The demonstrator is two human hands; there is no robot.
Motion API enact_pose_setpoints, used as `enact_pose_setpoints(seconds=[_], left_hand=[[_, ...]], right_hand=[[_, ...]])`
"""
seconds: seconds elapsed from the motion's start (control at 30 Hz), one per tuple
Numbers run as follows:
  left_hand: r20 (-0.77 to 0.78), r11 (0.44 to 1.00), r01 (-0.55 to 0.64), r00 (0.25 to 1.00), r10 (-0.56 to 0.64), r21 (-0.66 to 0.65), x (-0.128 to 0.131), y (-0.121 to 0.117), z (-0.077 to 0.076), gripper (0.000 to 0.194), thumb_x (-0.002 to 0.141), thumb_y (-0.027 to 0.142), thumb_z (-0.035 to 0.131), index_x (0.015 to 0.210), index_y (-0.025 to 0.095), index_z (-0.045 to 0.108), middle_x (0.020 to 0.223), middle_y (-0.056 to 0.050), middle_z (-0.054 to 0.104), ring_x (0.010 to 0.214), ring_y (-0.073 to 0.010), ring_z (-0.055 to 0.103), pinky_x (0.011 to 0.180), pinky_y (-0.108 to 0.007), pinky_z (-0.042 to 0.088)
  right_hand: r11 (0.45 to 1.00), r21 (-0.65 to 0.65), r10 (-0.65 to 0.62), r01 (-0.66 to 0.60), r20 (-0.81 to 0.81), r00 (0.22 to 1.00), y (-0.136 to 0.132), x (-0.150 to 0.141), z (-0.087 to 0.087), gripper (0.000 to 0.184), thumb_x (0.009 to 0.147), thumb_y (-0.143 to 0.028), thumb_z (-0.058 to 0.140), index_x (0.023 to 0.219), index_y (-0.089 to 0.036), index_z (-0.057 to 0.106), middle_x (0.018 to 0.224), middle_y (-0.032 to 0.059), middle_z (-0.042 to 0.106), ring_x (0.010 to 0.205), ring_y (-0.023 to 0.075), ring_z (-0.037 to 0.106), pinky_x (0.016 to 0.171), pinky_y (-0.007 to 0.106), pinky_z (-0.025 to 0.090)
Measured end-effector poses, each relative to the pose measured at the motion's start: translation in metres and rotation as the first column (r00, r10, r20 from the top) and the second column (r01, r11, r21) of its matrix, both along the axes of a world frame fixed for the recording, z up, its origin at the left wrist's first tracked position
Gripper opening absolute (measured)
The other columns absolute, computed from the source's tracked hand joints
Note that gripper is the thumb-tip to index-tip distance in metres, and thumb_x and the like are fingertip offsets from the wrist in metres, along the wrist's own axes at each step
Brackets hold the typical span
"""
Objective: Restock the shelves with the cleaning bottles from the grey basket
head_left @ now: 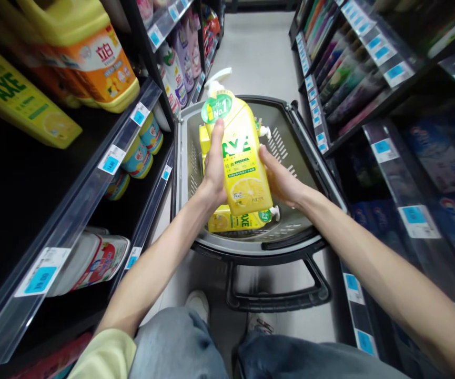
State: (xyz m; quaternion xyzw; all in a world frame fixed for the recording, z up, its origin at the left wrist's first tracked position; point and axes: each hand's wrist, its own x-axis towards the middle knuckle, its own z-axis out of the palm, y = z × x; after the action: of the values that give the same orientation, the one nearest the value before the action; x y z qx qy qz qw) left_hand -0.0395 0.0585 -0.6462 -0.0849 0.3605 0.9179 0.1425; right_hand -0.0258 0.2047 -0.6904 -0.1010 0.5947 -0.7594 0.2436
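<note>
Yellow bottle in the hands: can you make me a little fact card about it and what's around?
Held: yellow bottle with white pump, tilted
Picture on it: lemon slice
Left hand: holding one side
Right hand: holding the other side
Underneath: grey basket with more yellow bottles inside
On the left: big jugs on a shelf
On the right: blue-and-white price tags

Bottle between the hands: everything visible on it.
The bottle is yellow, plastic-looking, with green AXE lettering, a lemon picture and a white pump. A round green No.1 label sits near the neck. Left hand and right hand hold its sides, tilted, above the basket. Fill level can't be told.
</note>
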Motion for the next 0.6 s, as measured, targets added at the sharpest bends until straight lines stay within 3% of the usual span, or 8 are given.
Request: enact_pose_setpoints(seconds=[0.1,0.27,0.43,0.6], left_hand=[[-0.078,0.997,0.022,0.997,-0.016,0.073,-0.004,0.0,-0.007,0.058,0.101,0.066,0.052,0.146,0.03,0.057,0.13,-0.006,0.072,0.138,-0.0391,0.057,0.109,-0.053,0.055],[-0.052,0.997,0.004,0.999,0.001,0.082,-0.007,0.0,-0.012,0.057,0.099,0.064,0.056,0.144,0.03,0.059,0.128,-0.008,0.073,0.135,-0.0374,0.06,0.109,-0.047,0.056],[-0.111,1.0,-0.013,0.994,0.011,-0.017,-0.009,-0.002,-0.018,0.064,0.097,0.07,0.056,0.145,0.027,0.057,0.13,-0.009,0.071,0.134,-0.0391,0.061,0.106,-0.047,0.058],[-0.196,0.983,-0.107,0.978,0.076,-0.152,-0.014,-0.002,-0.026,0.064,0.099,0.073,0.051,0.141,0.025,0.057,0.13,-0.006,0.069,0.135,-0.0412,0.058,0.102,-0.048,0.059]], right_hand=[[1.0,0.022,0.005,-0.004,-0.034,0.999,0.001,0.001,0.0,0.071,0.083,-0.072,0.073,0.139,-0.029,0.065,0.126,0.0096,0.076,0.122,0.036,0.069,0.105,0.057,0.057],[0.999,0.038,-0.022,0.024,-0.054,0.998,0.0,0.004,0.005,0.062,0.083,-0.056,0.081,0.135,-0.026,0.068,0.127,0.0097,0.076,0.117,0.0349,0.071,0.11,0.058,0.054],[0.999,0.028,-0.026,0.027,-0.032,0.999,-0.002,0.005,0.008,0.051,0.088,-0.049,0.078,0.131,-0.023,0.07,0.128,0.0094,0.075,0.112,0.0329,0.074,0.109,0.056,0.056],[0.998,0.061,-0.03,0.032,-0.031,0.999,-0.003,0.005,0.01,0.052,0.088,-0.05,0.077,0.131,-0.021,0.069,0.126,0.0104,0.076,0.113,0.0323,0.074,0.107,0.054,0.057]])
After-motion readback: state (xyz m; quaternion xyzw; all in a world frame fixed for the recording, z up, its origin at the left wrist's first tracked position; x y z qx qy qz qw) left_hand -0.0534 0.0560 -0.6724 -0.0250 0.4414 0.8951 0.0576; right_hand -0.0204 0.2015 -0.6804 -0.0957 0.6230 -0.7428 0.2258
